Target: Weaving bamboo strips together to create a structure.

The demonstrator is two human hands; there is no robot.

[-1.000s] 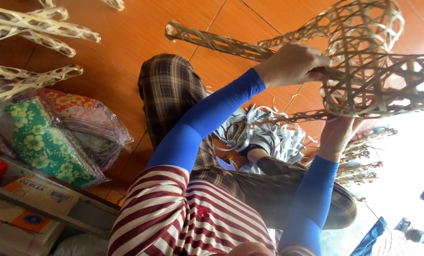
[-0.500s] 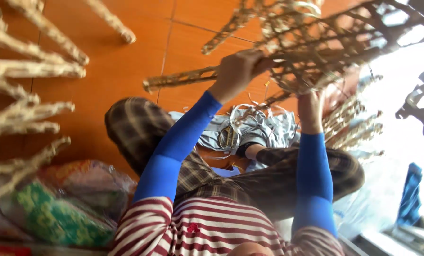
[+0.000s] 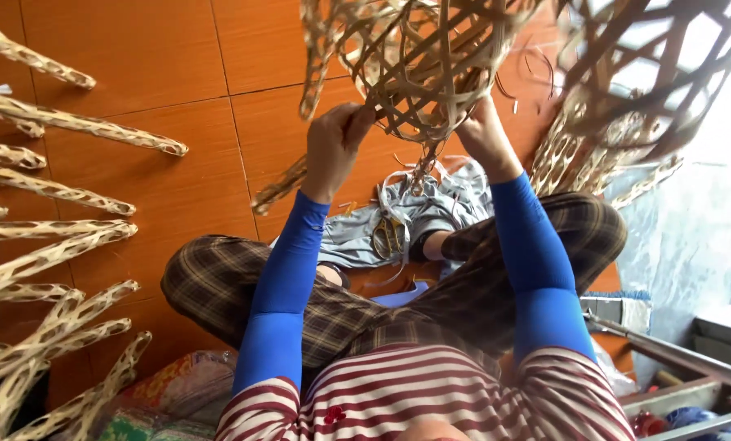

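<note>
Left hand (image 3: pixel 334 147) and right hand (image 3: pixel 481 131) seemingly pinch strips of the woven basket (image 3: pixel 418 61) (open lattice).

Woven bamboo strips (image 3: pixel 63 122) are lying fanned across the orange tiled floor (image 3: pixel 145 49) at the left of the frame; a floral bag (image 3: pixel 169 392) is sitting lower left, a metal frame (image 3: pixel 684 359) lower right.

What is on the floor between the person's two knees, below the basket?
In the head view, a grey cloth lies there with loose pale strips on it, under the woven basket that both hands hold.
</note>
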